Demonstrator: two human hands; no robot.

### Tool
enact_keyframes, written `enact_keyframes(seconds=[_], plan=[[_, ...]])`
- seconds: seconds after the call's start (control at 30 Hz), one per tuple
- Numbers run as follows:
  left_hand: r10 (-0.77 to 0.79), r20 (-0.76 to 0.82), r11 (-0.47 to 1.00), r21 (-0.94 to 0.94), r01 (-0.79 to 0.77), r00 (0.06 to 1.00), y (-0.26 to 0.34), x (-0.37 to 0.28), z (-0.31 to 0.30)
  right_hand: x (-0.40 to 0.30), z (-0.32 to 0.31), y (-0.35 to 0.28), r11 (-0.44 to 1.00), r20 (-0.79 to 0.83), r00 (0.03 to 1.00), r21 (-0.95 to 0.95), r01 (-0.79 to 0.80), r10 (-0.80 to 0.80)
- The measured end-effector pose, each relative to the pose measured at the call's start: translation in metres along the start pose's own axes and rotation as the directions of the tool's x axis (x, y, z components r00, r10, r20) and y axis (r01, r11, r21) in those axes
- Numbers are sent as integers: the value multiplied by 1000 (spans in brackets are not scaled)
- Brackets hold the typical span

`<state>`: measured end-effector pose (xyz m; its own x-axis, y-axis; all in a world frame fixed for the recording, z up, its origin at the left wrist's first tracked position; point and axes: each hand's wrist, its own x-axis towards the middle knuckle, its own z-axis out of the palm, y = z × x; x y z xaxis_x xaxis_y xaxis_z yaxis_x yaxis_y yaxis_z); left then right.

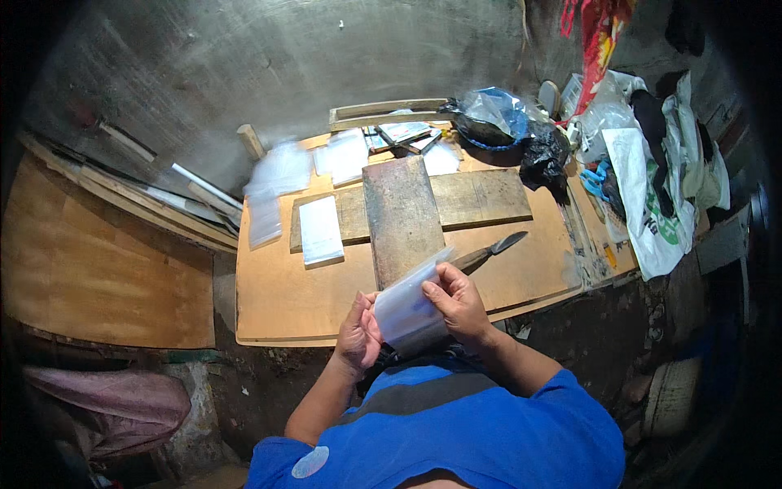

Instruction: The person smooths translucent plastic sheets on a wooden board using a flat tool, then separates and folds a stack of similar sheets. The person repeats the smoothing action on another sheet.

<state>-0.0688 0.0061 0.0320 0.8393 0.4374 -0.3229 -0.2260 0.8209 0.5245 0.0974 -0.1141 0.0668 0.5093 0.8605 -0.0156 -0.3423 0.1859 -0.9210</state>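
Observation:
In front of my chest, above the table's near edge, I hold a curved stack of clear plastic sheets. My right hand pinches its right side between thumb and fingers. At the left edge, my left hand cups the stack, its fingers partly hidden behind the plastic. Beyond my hands a worn wooden board lies across a second, wider plank. A knife with a wooden handle rests to the right of the upper board. On the left end of the plank sits a white, sheet-like stack.
More clear plastic sheets lie at the table's back left. A blue-rimmed basin, a black plastic bag and a white sack crowd the right side. A wooden frame stands by the wall.

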Motion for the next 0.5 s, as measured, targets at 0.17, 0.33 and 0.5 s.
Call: enact_keyframes(seconds=[0.17, 0.33, 0.5], plan=[[-87, -50, 991, 99, 92, 995, -2, -1, 3, -1, -4, 1, 996, 91, 996, 81, -20, 13], [-60, 38, 991, 124, 55, 997, 10, -2, 16, -2, -5, -1, 994, 115, 988, 5, -109, 108], [-44, -33, 997, 60, 46, 998, 11, 2, 24, -1, 0, 10, 983, 122, 975, 2, -185, 184]])
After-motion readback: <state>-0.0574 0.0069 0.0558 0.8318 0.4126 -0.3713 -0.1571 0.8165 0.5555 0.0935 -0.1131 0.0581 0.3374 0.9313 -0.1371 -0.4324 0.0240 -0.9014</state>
